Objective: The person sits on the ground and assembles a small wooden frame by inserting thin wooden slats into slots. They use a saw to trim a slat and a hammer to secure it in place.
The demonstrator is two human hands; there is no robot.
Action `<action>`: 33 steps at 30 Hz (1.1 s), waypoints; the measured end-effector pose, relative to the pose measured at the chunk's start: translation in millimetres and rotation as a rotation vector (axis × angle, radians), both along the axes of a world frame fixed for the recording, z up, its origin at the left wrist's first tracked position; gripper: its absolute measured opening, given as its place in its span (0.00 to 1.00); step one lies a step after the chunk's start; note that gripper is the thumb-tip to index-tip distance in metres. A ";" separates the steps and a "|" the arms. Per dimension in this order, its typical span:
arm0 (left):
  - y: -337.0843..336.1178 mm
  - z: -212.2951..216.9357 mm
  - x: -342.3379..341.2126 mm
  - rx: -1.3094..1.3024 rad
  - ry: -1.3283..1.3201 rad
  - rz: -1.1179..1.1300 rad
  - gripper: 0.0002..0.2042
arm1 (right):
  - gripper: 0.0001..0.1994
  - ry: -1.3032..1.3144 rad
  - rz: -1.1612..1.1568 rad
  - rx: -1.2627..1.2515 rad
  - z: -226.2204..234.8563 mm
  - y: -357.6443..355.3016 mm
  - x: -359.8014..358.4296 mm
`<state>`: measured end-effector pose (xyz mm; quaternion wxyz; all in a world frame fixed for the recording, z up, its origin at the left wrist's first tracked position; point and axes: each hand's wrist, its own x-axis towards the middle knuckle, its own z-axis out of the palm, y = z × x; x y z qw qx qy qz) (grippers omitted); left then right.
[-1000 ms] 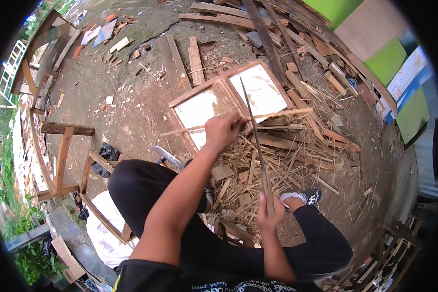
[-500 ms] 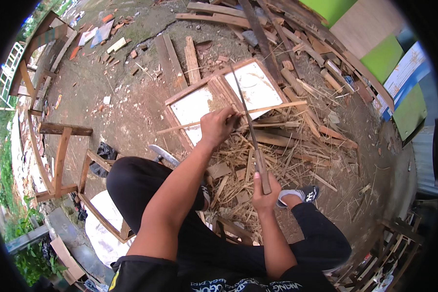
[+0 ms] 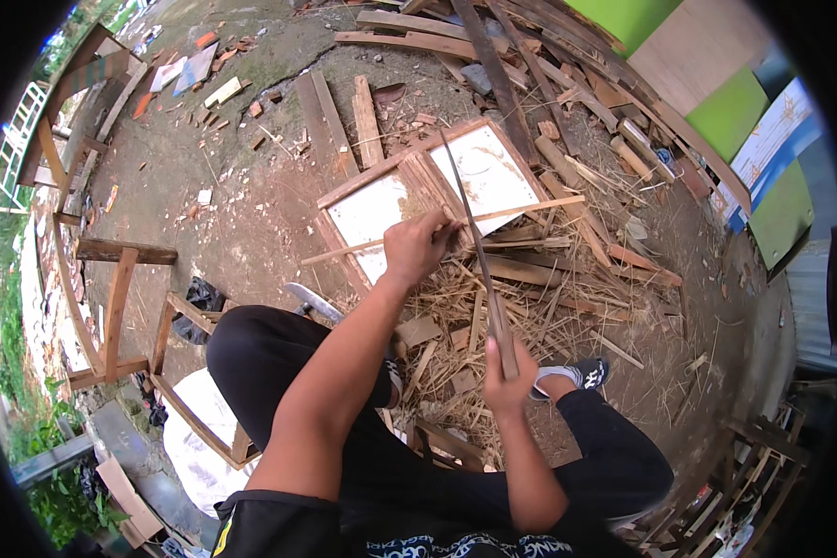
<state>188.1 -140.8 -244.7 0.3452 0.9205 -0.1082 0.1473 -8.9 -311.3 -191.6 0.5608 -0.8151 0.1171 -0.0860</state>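
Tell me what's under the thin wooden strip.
The white-panelled wooden frame shows beneath the strip. The left hand covers the strip's middle, so what's below there can't be seen.

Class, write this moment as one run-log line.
left hand: holding thin wood strip; right hand: gripping long-bladed tool; blade: crosses strip, contact unclear; beneath: wood-framed white panels

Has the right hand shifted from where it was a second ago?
Yes: the right hand has moved forward, up the picture, and is now closer to the white-panelled wooden frame than it was a second ago.
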 end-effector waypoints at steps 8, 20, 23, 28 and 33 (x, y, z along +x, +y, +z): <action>7.8 -0.1 -10.8 -0.003 -0.029 0.000 0.12 | 0.07 -0.009 -0.018 -0.112 17.2 -5.0 -90.0; 3.4 53.1 -8.5 -0.047 0.309 -0.080 0.13 | 0.07 -0.210 0.027 -0.151 119.1 -43.6 -17.0; -9.0 105.6 -11.1 -0.012 0.249 -0.222 0.12 | 0.07 -0.247 0.017 -0.132 109.6 -76.8 -57.8; -8.7 155.5 -32.1 0.074 0.090 -0.292 0.10 | 0.08 -0.274 -0.142 0.058 77.5 -66.8 -76.8; -8.1 158.0 -45.4 -0.075 0.054 -0.228 0.10 | 0.08 -0.309 -0.113 0.071 69.3 -45.8 -76.0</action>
